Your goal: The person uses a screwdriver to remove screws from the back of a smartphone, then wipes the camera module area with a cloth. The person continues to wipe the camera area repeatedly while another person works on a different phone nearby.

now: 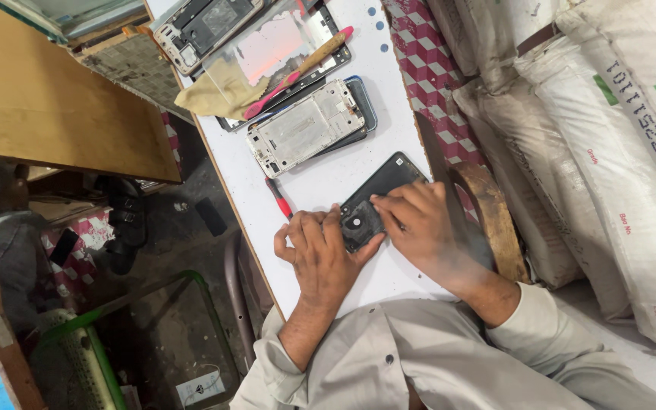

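Gripping a black phone (373, 199) between them, the left hand (319, 254) clasps its near end while the right hand (417, 222) pinches its edge; a red screwdriver (280, 199) lies just beyond the left fingers.

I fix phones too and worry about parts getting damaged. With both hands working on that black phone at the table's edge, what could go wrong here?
1. The black phone lies near the edge of the white table; pressure from the left hand or right hand could push it off.
2. The red-handled tool lies right at the edge and might get knocked to the floor.
3. The opened phone frame nearby sits stacked on other parts and may get scratched.
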